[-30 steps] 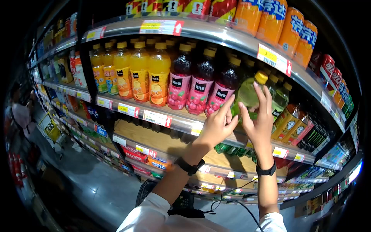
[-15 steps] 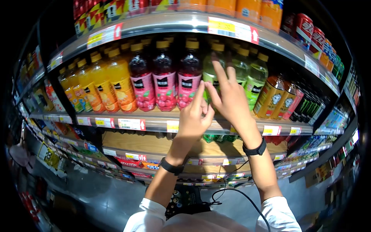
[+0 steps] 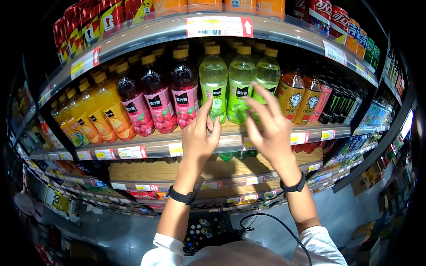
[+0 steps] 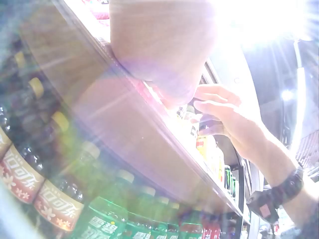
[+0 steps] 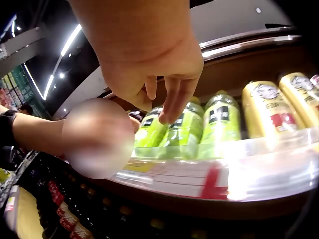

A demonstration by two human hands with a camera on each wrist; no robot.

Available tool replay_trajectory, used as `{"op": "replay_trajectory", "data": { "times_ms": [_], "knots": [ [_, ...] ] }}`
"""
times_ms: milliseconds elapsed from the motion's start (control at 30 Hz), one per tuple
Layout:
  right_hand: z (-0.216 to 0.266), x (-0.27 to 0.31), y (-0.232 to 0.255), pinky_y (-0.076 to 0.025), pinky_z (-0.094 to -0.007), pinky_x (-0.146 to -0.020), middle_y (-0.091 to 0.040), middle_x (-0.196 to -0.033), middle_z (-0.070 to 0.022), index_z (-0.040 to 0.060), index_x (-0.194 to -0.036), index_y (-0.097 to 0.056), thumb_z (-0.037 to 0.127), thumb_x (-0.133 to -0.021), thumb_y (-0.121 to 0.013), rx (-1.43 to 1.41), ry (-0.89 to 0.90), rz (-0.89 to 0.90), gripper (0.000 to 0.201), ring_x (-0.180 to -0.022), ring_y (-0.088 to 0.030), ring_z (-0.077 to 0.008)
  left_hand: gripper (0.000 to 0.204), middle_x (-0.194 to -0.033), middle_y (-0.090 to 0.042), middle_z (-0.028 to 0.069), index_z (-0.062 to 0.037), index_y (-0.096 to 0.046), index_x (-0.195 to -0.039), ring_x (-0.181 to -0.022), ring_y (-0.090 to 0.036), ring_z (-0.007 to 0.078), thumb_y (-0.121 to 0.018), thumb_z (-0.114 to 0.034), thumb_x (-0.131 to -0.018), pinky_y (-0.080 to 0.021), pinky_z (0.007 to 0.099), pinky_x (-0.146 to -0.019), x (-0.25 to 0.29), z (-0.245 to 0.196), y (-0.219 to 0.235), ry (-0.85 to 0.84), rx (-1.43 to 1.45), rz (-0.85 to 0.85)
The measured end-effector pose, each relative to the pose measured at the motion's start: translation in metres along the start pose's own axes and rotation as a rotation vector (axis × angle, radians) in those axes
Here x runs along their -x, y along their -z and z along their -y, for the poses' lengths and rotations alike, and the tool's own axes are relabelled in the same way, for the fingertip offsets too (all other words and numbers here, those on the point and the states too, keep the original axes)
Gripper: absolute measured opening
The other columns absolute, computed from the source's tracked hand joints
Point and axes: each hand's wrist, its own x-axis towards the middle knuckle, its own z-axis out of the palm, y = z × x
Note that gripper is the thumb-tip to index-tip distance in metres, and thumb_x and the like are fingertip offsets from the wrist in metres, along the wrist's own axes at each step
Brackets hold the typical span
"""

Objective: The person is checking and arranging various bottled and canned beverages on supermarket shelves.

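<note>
Three green-labelled bottles with yellow caps stand upright on the shelf; the leftmost bottle is beside the middle one. My left hand is raised in front of the shelf edge, below the leftmost green bottle, holding nothing, its index finger pointing up. My right hand is spread in front of the middle and right green bottles, somewhat blurred. In the right wrist view its fingers hang before the green bottles, and whether they touch one cannot be told. The left wrist view shows the right hand with fingers extended.
Pink-labelled dark bottles and orange juice bottles stand to the left, golden bottles to the right. Cans line the shelf above. A price-tagged shelf edge runs below the hands. A black basket holding items is low down, near a black cable.
The view has shifted right along the shelf. The right hand has moved down from the green bottles' caps, and the two hands are farther apart. The leftmost green bottle stands more fully in view.
</note>
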Motion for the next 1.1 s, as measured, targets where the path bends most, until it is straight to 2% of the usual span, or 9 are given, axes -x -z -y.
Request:
{"op": "replay_trajectory", "data": {
  "times_ms": [67,167,267,633,733,867,967,1000,1100],
  "knots": [
    [-0.022,-0.004,0.015,-0.063,-0.0375,-0.071,-0.060,-0.145,-0.0153,0.0113,-0.122,-0.071,0.006,-0.085,-0.075,0.114,-0.028,-0.135,0.038,-0.097,-0.076,-0.0313,0.063,-0.069,-0.056,0.0039,-0.0061,-0.055,-0.150,-0.056,-0.056,0.0130,-0.076,-0.006,-0.090,-0.046,0.0278,-0.054,-0.001,-0.001,-0.001,-0.005,-0.010,-0.006],
    [-0.034,-0.017,0.042,-0.062,-0.0401,-0.070,-0.056,-0.147,-0.0184,0.0171,-0.137,-0.064,0.017,-0.088,-0.077,0.307,-0.244,-0.129,0.050,-0.096,-0.075,-0.0374,0.063,-0.070,-0.057,0.0051,-0.0064,-0.054,-0.150,-0.058,-0.058,0.0156,-0.077,-0.009,-0.091,-0.048,0.0296,-0.055,-0.001,-0.004,-0.002,0.014,-0.041,-0.004],
    [-0.058,-0.016,0.044,-0.063,-0.0443,-0.071,-0.054,-0.149,-0.0203,0.0222,-0.144,-0.060,0.030,-0.090,-0.078,0.373,-0.207,-0.029,0.058,-0.094,-0.073,-0.0412,0.062,-0.072,-0.058,0.0062,-0.0067,-0.053,-0.150,-0.060,-0.060,0.0183,-0.075,-0.008,-0.093,-0.049,0.0315,-0.057,-0.001,-0.006,-0.004,0.017,-0.084,-0.015],
    [-0.074,-0.002,0.034,-0.062,-0.0449,-0.069,-0.050,-0.151,-0.0230,0.0246,-0.144,-0.060,0.027,-0.091,-0.077,0.417,-0.183,-0.018,0.055,-0.089,-0.074,-0.0409,0.051,-0.072,-0.058,0.0088,-0.0075,-0.059,-0.145,-0.062,-0.060,0.0226,-0.073,-0.009,-0.096,-0.049,0.0346,-0.060,-0.001,-0.008,-0.006,-0.006,-0.116,-0.056],
    [-0.069,0.002,0.036,-0.062,-0.0436,-0.069,-0.051,-0.151,-0.0223,0.0245,-0.143,-0.061,0.026,-0.091,-0.077,0.382,-0.140,-0.072,0.054,-0.091,-0.074,-0.0401,0.049,-0.072,-0.058,0.0088,-0.0074,-0.060,-0.143,-0.061,-0.060,0.0227,-0.073,-0.009,-0.096,-0.049,0.0347,-0.060,-0.001,-0.007,-0.006,-0.001,-0.114,-0.053],
    [-0.057,0.014,0.038,-0.057,-0.0289,-0.057,-0.054,-0.150,-0.0197,0.0181,-0.134,-0.071,0.011,-0.086,-0.085,0.276,-0.062,-0.226,0.050,-0.089,-0.075,-0.0248,0.049,-0.071,-0.058,0.0083,-0.0055,-0.060,-0.141,-0.061,-0.060,0.0210,-0.075,-0.009,-0.094,-0.049,0.0335,-0.059,0.000,-0.007,-0.004,0.016,-0.097,-0.036],
    [-0.060,0.034,0.037,-0.064,-0.0381,-0.076,-0.050,-0.153,-0.0219,0.0198,-0.135,-0.070,0.005,-0.080,-0.086,0.166,0.052,-0.236,0.059,-0.110,-0.073,-0.0348,0.055,-0.069,-0.059,0.0055,-0.0044,-0.060,-0.140,-0.059,-0.059,0.0180,-0.081,-0.012,-0.090,-0.049,0.0317,-0.057,0.001,-0.004,-0.005,-0.026,-0.039,-0.055],
    [-0.060,0.030,0.040,-0.064,-0.0370,-0.075,-0.048,-0.153,-0.0260,0.0169,-0.135,-0.069,0.001,-0.078,-0.087,0.187,0.190,-0.288,0.062,-0.109,-0.073,-0.0357,0.055,-0.069,-0.059,0.0055,-0.0044,-0.060,-0.140,-0.059,-0.059,0.0180,-0.081,-0.012,-0.090,-0.049,0.0317,-0.057,0.003,-0.006,-0.002,-0.025,-0.047,-0.052],
    [-0.039,0.024,0.047,-0.064,-0.0370,-0.074,-0.046,-0.154,-0.0290,0.0133,-0.135,-0.068,-0.001,-0.077,-0.087,0.117,0.253,-0.412,0.062,-0.105,-0.074,-0.0372,0.069,-0.081,-0.065,0.0069,-0.0023,-0.058,-0.141,-0.071,-0.064,0.0194,-0.090,-0.017,-0.081,-0.053,0.0346,-0.066,0.007,-0.017,0.006,-0.030,-0.002,0.018]
  ]
}}
